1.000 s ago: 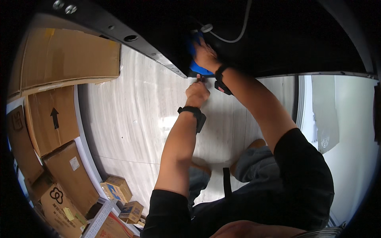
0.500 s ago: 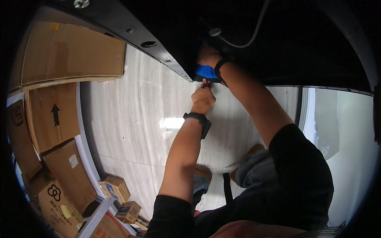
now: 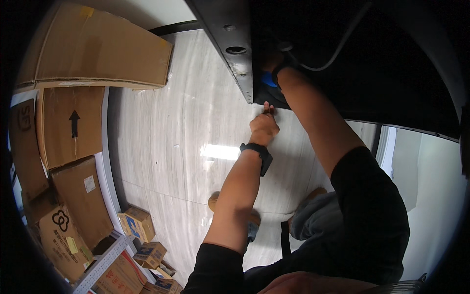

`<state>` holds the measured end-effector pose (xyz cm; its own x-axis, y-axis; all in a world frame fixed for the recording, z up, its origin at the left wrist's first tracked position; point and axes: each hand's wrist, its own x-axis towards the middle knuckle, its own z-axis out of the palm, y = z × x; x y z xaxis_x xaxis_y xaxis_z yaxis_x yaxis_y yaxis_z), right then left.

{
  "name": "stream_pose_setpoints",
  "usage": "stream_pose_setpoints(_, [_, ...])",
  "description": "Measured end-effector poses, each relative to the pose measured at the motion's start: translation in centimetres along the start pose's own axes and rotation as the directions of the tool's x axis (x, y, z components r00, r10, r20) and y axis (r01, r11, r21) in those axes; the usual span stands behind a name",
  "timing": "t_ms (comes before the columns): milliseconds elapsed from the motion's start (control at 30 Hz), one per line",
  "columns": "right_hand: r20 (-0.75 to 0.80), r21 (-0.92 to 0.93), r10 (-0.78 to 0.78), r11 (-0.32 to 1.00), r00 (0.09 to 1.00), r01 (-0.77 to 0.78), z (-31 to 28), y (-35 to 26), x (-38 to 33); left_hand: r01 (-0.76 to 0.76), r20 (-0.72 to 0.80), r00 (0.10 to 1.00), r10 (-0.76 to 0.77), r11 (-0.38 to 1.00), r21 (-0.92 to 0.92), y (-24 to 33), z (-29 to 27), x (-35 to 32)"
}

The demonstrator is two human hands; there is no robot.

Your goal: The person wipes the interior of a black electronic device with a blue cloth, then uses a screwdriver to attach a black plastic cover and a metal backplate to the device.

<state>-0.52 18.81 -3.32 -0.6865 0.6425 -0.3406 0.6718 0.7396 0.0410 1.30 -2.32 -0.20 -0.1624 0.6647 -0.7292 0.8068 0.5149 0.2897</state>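
My right hand (image 3: 272,60) reaches into the dark inside of a black metal cabinet (image 3: 338,98). A blue cloth (image 3: 268,79) shows just below it and seems gripped in that hand, though shadow hides the fingers. Close by, outside the corner of the cabinet, is my left hand (image 3: 264,128). Its fingers are mostly curled, with two fingertips up against the cabinet's lower edge; what they pinch, if anything, does not show. A pale cable (image 3: 338,51) with a small round piece (image 3: 285,46) hangs inside the cabinet above my right wrist.
A metal post with holes (image 3: 236,50) runs along the cabinet's left side. Cardboard boxes (image 3: 73,127) fill a white shelf (image 3: 105,262) on the left, with small cartons (image 3: 137,223) at its lower end. Pale wood-look floor (image 3: 191,132) lies beneath. A white panel (image 3: 440,181) stands at right.
The view has shifted, so the cabinet and both hands sit farther right. My right hand has gone slightly deeper into the cabinet, the blue cloth moving with it. My left hand stays by the edge.
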Motion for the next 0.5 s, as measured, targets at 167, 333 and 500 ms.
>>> stream_pose_setpoints(167, [-0.190,0.064,0.086,0.995,0.978,-0.075,1.7,0.0,0.4,0.009,-0.007,1.000,-0.009,1.000,0.009,-0.1,-0.3,0.0])
stream_pose_setpoints(333, [0.132,-0.080,0.040,0.996,0.990,-0.030,2.6,0.1,-0.7,0.005,0.022,1.000,-0.005,1.000,-0.002,0.0,-1.3,-0.5])
stream_pose_setpoints(500, [0.271,-0.048,0.034,0.999,0.962,-0.022,1.5,-1.7,-5.7,0.056,-0.034,0.998,-0.056,0.998,-0.004,0.1,-0.3,0.2])
